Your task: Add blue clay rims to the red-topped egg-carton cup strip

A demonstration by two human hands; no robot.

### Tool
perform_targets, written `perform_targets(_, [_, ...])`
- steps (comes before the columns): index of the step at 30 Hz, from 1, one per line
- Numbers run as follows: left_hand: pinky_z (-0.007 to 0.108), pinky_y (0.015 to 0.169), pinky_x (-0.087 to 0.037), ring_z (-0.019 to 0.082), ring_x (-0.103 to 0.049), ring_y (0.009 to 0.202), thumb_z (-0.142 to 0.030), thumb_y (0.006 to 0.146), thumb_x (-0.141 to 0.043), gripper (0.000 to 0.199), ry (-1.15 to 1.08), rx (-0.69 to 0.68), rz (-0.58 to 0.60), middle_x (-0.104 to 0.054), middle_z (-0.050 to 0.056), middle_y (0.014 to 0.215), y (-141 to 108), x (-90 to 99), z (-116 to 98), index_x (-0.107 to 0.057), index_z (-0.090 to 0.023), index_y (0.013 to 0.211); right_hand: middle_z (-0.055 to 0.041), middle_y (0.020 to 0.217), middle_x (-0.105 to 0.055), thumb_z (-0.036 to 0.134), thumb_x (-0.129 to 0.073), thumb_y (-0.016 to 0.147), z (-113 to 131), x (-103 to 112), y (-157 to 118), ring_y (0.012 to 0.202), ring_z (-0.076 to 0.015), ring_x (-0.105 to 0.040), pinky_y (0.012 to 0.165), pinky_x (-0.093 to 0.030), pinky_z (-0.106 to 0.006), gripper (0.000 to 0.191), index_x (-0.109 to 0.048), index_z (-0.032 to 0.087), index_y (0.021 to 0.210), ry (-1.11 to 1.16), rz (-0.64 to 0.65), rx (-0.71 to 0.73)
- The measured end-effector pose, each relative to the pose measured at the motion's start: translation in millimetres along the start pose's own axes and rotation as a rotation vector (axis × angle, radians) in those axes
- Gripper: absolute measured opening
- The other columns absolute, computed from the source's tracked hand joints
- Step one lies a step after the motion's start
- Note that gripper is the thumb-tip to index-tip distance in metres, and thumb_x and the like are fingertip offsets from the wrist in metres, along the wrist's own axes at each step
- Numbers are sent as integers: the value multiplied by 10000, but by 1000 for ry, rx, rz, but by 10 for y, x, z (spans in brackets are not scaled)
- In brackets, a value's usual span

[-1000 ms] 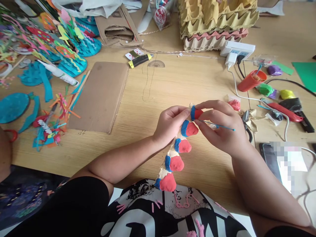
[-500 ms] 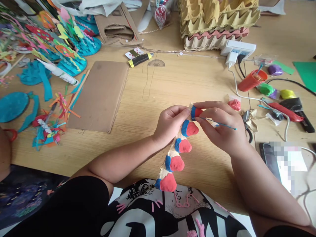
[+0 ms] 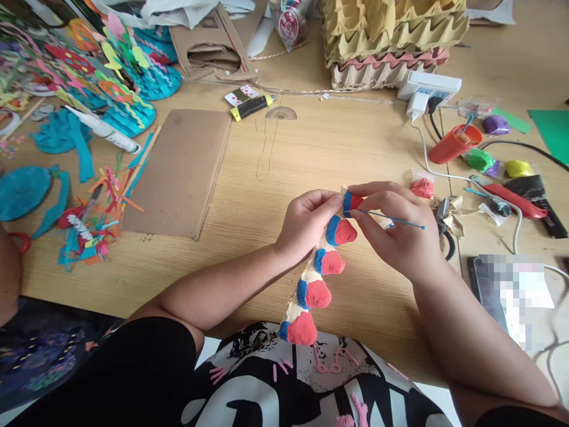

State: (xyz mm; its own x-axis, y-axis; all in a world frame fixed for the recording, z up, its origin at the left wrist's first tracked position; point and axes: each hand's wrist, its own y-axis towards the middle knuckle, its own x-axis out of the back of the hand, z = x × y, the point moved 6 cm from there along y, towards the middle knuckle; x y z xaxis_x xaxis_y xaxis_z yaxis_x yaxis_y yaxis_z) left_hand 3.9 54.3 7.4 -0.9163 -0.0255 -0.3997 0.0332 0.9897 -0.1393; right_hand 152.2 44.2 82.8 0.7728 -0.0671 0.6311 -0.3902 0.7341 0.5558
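Observation:
A scalloped strip of egg carton [image 3: 311, 273] slants from between my hands down towards my shirt. Each of its several bumps has a red clay tip and a blue clay band. My left hand [image 3: 304, 222] is closed on the upper part of the strip, thumb pressed near the topmost bump. My right hand [image 3: 400, 228] pinches a thin blue stick [image 3: 406, 223], its inner end at the blue band of that top bump. The right fingertips also rest around the bump's red tip. Exactly where the stick touches the clay is partly hidden by the fingers.
A cardboard sheet [image 3: 178, 172] lies to the left, near colourful paper scraps [image 3: 86, 237] and blue craft pieces. Egg trays [image 3: 391, 41] are stacked at the back. Right of my hands are a power strip [image 3: 429, 88], an orange cup [image 3: 453, 145], clay packets and a phone [image 3: 478, 276].
Almost nothing differs. The outer end of the blue stick has dipped slightly, and the right hand has shifted a touch to the left.

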Motion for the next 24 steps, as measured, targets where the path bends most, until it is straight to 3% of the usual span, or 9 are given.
perform_targets(11, [223, 571, -444, 80, -542, 581, -460, 771, -864, 293, -32, 18, 9, -658, -18, 642, 6, -7, 0, -751, -191, 748, -77, 1159, -806, 152, -703, 899, 12, 10, -5, 1044, -281, -778, 907, -604, -482, 103, -683, 254, 904, -42, 11, 40])
perform_targets(17, [226, 584, -454, 85, -556, 599, -447, 783, -855, 278, -19, 25, 8, -684, -8, 680, 10, -4, 12, -753, -189, 761, -59, 1201, -794, 173, -701, 912, -18, 16, -1, 1071, -271, -776, 917, -618, -485, 104, -709, 274, 935, 4, 79, 3])
perform_targets(24, [237, 606, -464, 93, -571, 619, -438, 802, -837, 255, -2, 18, 17, -680, -4, 684, -5, -13, 0, -767, -194, 774, -63, 1162, -801, 166, -712, 908, -19, 31, 6, 1048, -272, -779, 909, -620, -488, 103, -705, 268, 912, 13, 61, -8])
